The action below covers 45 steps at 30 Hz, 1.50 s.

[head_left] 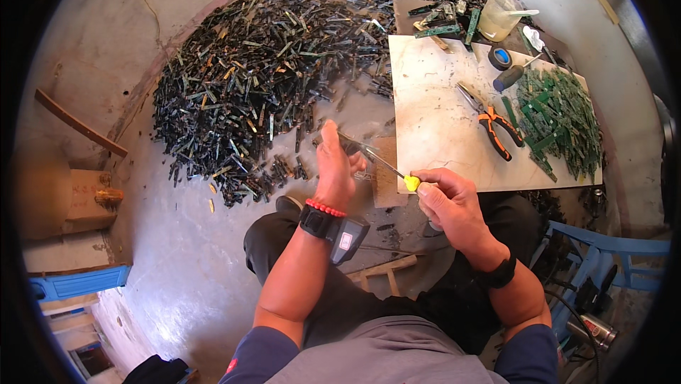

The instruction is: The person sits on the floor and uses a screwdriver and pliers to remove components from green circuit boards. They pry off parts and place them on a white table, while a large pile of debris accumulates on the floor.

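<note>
My right hand [454, 207] is closed round the bright yellow handle of a screwdriver [411, 183]. Its thin metal shaft points up and left toward my left hand [338, 171]. There, a small dark strip [347, 144] lies between the thumb and the curled fingers, and the shaft's tip reaches it. Whether the tip touches or only overlaps the strip I cannot tell. Both hands are above the floor, near the left edge of a pale board [440, 121]. Beyond them a large heap of similar dark strips [277, 79] covers the floor.
On the board lie orange-and-black pliers [491, 123], a dark-handled screwdriver [508, 80], a tape roll [500, 58] and a pile of green strips [557, 118]. A cloudy plastic jug [499, 19] stands behind. Blue frame [603, 242] at right; wooden pieces [386, 268] between my legs.
</note>
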Each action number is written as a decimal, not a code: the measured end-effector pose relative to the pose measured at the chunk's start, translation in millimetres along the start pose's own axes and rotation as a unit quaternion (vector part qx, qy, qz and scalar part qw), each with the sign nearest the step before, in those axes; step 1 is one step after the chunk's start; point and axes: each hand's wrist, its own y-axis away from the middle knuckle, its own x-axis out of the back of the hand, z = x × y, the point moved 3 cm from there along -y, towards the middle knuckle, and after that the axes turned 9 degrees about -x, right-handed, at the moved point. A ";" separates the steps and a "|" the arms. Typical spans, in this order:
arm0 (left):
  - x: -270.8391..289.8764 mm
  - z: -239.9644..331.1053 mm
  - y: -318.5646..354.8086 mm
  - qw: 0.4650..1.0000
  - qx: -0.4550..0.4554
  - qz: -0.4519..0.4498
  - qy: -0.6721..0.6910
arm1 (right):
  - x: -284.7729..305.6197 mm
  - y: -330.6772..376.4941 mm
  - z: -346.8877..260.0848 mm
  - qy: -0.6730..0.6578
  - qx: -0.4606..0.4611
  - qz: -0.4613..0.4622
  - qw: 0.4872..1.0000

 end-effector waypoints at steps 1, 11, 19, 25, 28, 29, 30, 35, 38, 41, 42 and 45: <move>0.6 -1.1 -1.1 1.000 0.007 0.002 0.007 | -2.0 -0.1 1.4 -0.055 -0.043 -0.005 0.998; 0.3 9.4 5.6 0.999 -0.030 -0.029 -0.006 | -2.6 2.9 -3.8 0.250 0.258 0.088 0.929; 1.7 10.6 0.9 0.984 0.028 -0.161 0.069 | -15.1 16.6 -19.5 0.485 0.364 0.118 0.786; -3.9 20.6 8.0 0.984 0.030 -0.160 0.070 | -22.2 16.0 -16.9 0.502 0.376 0.105 0.772; -3.3 20.0 8.0 0.983 0.050 -0.165 0.062 | -23.3 17.1 -18.5 0.511 0.367 0.098 0.771; -3.0 19.3 8.2 0.982 0.060 -0.168 0.058 | -22.2 17.1 -20.0 0.509 0.364 0.094 0.774; -3.5 18.5 8.5 0.979 0.080 -0.179 0.057 | -20.7 16.7 -21.2 0.508 0.361 0.091 0.776; -6.0 13.8 9.3 0.961 0.136 -0.234 0.057 | -13.1 12.2 -22.8 0.473 0.355 0.080 0.803; -5.2 11.3 9.7 0.960 0.135 -0.243 0.040 | -11.2 12.0 -24.8 0.468 0.336 0.069 0.815; -6.4 8.1 9.4 0.967 0.117 -0.227 0.017 | -9.2 11.8 -24.1 0.472 0.317 0.065 0.820; -5.9 6.6 8.9 0.968 0.112 -0.225 0.018 | -9.1 11.8 -22.9 0.473 0.310 0.064 0.822; -4.4 3.6 7.7 0.971 0.091 -0.218 0.022 | -9.4 11.0 -17.5 0.451 0.308 0.066 0.835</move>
